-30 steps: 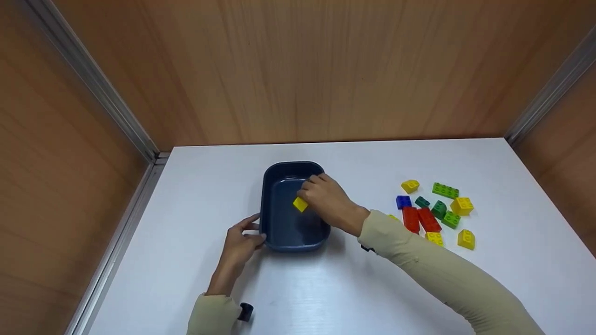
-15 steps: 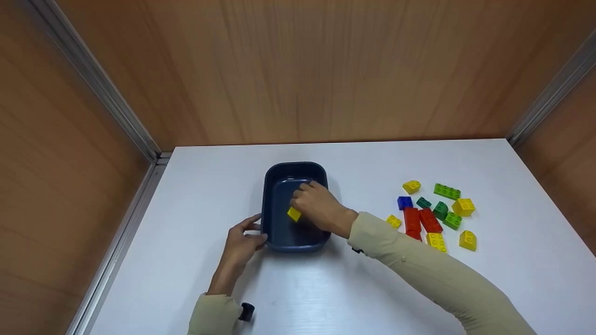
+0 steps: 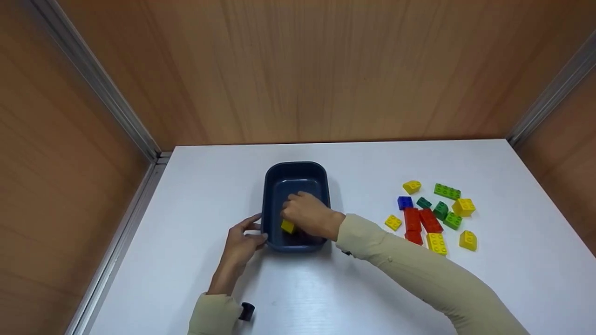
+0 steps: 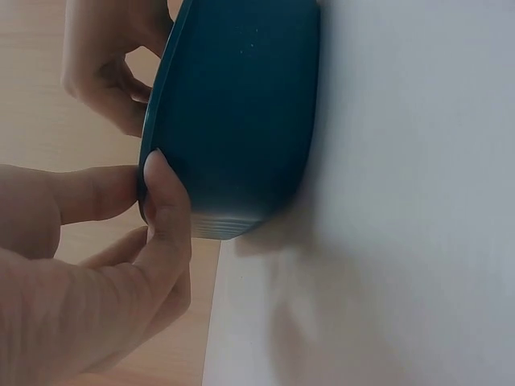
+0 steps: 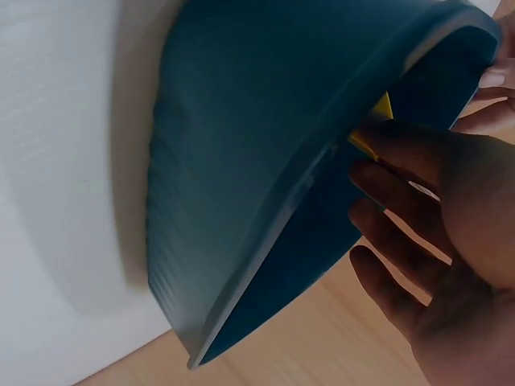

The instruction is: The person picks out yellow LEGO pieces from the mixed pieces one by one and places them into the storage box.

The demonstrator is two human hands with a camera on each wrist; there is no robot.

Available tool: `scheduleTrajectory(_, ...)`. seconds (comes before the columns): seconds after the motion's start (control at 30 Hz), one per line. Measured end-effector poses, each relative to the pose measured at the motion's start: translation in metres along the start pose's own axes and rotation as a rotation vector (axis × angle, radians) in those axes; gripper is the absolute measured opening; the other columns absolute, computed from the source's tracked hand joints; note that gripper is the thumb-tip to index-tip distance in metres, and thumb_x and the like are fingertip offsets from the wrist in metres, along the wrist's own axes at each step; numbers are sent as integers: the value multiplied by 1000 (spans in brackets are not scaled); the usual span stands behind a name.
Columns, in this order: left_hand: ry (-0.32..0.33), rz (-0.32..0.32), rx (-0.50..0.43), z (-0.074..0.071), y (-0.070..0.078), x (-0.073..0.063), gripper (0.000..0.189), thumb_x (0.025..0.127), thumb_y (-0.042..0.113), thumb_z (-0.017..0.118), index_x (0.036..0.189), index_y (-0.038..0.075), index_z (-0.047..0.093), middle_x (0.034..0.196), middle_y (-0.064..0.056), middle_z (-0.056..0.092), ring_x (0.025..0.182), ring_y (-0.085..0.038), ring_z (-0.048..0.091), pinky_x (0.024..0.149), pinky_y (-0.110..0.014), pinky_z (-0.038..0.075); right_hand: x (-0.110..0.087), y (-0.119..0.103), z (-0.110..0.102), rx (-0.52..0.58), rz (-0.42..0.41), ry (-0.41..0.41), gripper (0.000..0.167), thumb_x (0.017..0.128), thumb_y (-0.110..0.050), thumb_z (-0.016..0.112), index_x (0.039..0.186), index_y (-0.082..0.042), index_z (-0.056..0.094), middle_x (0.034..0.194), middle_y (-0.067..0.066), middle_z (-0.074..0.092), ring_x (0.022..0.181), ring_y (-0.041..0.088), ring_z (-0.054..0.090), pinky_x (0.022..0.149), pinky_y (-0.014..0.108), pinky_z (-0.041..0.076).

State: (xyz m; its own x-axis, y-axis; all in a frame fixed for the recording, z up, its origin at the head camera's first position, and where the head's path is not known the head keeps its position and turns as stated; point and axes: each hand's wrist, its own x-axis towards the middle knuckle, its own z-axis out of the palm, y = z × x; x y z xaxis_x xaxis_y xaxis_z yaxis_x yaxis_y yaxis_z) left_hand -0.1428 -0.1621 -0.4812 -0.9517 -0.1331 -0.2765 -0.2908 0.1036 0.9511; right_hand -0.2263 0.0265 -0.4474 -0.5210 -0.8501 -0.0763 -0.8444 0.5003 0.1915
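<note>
A dark blue rectangular dish (image 3: 298,170) with rounded corners stands on the white table. My left hand (image 3: 241,246) pinches its left rim near the front corner; the left wrist view shows thumb and fingers on either side of the dish's edge (image 4: 233,112). Inside the dish, low near the bottom, my right hand (image 3: 308,215) grips a yellow toy brick (image 3: 287,226). From the right wrist, only part of the yellow brick (image 5: 364,145) shows beside the fingertips. Whether the brick touches the dish's bottom I cannot tell.
To the right lie several loose toy bricks: a blue brick (image 3: 405,203), a red brick (image 3: 430,220), a light green brick (image 3: 447,191), a dark green brick (image 3: 440,211) and a yellow brick (image 3: 436,244) among them. Wooden panels (image 3: 298,70) wall the table's back and sides.
My right hand has moved left and toward the front inside the dish, carrying the yellow brick lower. My left hand stays at the rim.
</note>
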Motion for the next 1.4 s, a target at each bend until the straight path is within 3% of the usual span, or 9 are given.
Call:
scheduleTrajectory(0.13, 0, 3, -2, 1, 0, 1, 57, 94, -11, 63, 150, -3, 55, 126, -25, 55, 87, -17, 66, 79, -30, 61, 3, -2, 0, -10, -13, -17, 29, 97, -13, 78, 126, -17, 77, 123, 0, 76, 117, 21, 68, 109, 40, 53)
scheduleTrajectory(0.4, -6, 17, 0, 0, 1, 3, 59, 94, -12, 61, 152, -4, 53, 128, -27, 53, 90, -20, 67, 80, -31, 61, 9, -9, 2, -58, -34, 0, 21, 97, -11, 78, 116, -19, 80, 113, -3, 78, 108, 18, 70, 100, 36, 57)
scheduleTrajectory(0.6, -9, 4, 16, 2, 1, 1, 59, 94, -12, 62, 152, -2, 54, 128, -26, 54, 94, -24, 69, 81, -32, 61, 11, -13, 2, -57, -28, -58, 27, 94, -11, 81, 120, -19, 79, 118, -3, 78, 113, 18, 69, 105, 36, 55)
scheduleTrajectory(0.97, -8, 7, 13, 1, -1, 1, 58, 95, -10, 62, 151, -1, 54, 127, -24, 55, 96, -25, 69, 81, -32, 61, 7, -11, 0, -13, -20, -79, 31, 97, -11, 77, 127, -21, 76, 122, -3, 76, 115, 19, 68, 107, 38, 54)
scheduleTrajectory(1.4, 3, -7, 28, 1, 0, 1, 59, 94, -10, 63, 152, -2, 54, 125, -24, 55, 91, -21, 69, 83, -35, 62, -15, 11, -3, 43, -16, 81, 23, 100, -19, 76, 123, -14, 78, 118, 2, 76, 108, 20, 70, 96, 37, 59)
